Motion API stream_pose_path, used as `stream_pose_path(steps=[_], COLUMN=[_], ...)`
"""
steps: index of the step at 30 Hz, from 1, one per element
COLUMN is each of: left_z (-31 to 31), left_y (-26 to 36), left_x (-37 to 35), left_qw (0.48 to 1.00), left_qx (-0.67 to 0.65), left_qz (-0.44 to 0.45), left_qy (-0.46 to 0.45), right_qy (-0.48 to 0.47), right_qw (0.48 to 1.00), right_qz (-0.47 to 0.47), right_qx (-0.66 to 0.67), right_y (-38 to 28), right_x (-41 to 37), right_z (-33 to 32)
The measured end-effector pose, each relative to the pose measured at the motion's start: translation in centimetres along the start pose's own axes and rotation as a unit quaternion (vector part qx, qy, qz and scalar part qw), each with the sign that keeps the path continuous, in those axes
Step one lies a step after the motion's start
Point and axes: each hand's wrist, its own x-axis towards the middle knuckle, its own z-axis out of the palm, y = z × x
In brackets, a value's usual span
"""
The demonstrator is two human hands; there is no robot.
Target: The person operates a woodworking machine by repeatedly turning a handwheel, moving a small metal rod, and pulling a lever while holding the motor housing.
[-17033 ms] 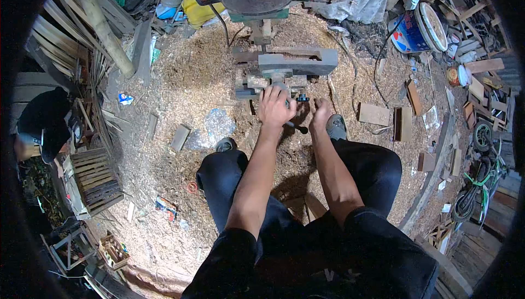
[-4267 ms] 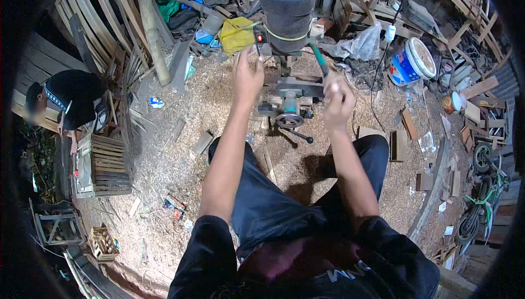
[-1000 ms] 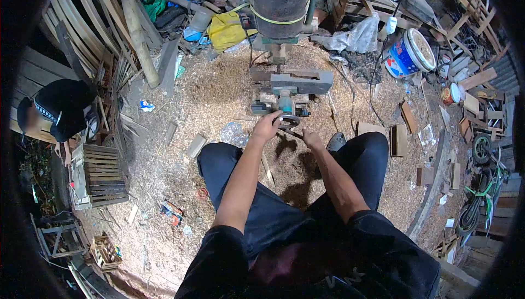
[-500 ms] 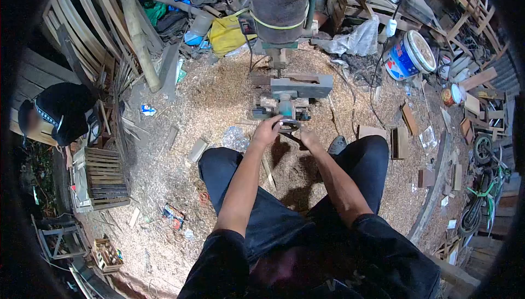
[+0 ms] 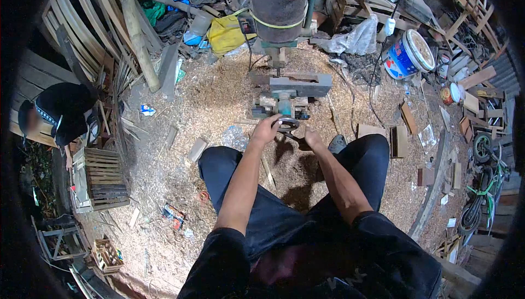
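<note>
A machine with a dark cylindrical motor housing (image 5: 276,6) stands in front of me, its bit pointing down at a block of wood (image 5: 301,84) held on the carriage. Below the carriage is a round handwheel (image 5: 287,124). My left hand (image 5: 266,129) is closed around the wheel's left rim. At the right, my right hand (image 5: 313,139) is closed at the end of a dark lever (image 5: 296,138) that runs up toward the wheel.
At the left a person (image 5: 63,110) in dark clothes leans beside a slatted crate (image 5: 106,179). A white and blue bucket (image 5: 402,58) stands at the upper right. Wood pieces lie near my right knee; shavings cover the floor (image 5: 164,189).
My right hand has moved slightly right, away from the wheel. My left hand has stayed at the wheel's left rim.
</note>
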Motion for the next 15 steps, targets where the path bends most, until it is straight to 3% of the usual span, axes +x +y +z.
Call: stream_pose_path(steps=[2,5,7,11,14,15], left_z=[-0.1,-0.2,-0.1,0.1,0.0,0.0], left_y=[-0.2,0.1,0.0,-0.6,-0.6,-0.6], left_x=[0.3,0.0,0.2,0.2,0.4,0.2], left_qw=[1.0,0.999,1.0,1.0,1.0,1.0], left_qx=[0.006,0.031,0.03,0.009,0.011,0.011], left_qz=[0.006,-0.01,-0.001,0.006,-0.021,-0.019], left_qy=[-0.009,-0.009,-0.004,0.003,-0.017,-0.013], right_qy=[-0.031,-0.119,-0.084,0.001,-0.1,-0.101], right_qw=[0.994,0.978,0.989,0.999,0.978,0.981], right_qz=[0.094,0.146,0.073,0.052,0.136,0.136], right_qx=[0.045,0.086,0.099,0.013,0.122,0.093], right_y=[4.2,-2.2,1.9,4.5,0.3,-0.9], right_x=[3.5,-2.0,2.1,4.9,0.7,-0.6], right_z=[2.4,-2.3,1.3,4.3,-0.3,-1.3])
